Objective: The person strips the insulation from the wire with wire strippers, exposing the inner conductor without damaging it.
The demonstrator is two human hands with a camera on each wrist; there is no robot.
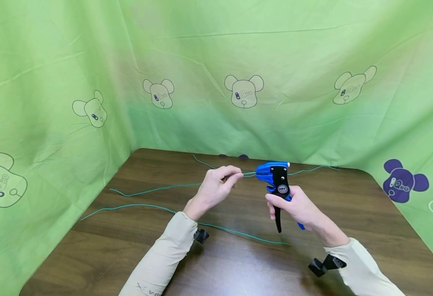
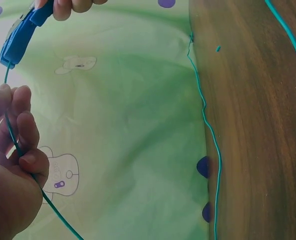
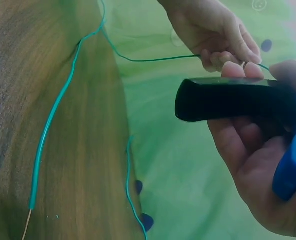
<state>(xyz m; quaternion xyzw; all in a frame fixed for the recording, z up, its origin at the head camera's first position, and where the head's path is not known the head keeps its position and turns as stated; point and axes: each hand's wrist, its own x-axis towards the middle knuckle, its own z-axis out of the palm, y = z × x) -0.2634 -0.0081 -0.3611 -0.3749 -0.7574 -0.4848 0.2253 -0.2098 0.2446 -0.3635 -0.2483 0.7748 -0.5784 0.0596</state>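
Note:
My right hand (image 1: 305, 205) grips a blue and black wire stripper (image 1: 280, 177), holding it upright above the table with its head toward the left. My left hand (image 1: 216, 185) pinches a thin green wire (image 1: 249, 173) between thumb and fingertips, a short way from the tool. The wire's end enters the stripper's blue nose, so its tip is hidden. In the left wrist view, the same wire (image 2: 58, 215) runs back across the palm and out below the hand. The black handle (image 3: 227, 100) crosses the right palm in the right wrist view.
A second green wire (image 1: 238, 233) lies across the nearer table; its bare copper end (image 3: 27, 223) shows in the right wrist view. Another wire (image 1: 312, 168) lies along the back edge. A tiny green scrap (image 2: 218, 48) rests on the brown table (image 1: 102, 255). Green cloth (image 1: 201, 49) surrounds it.

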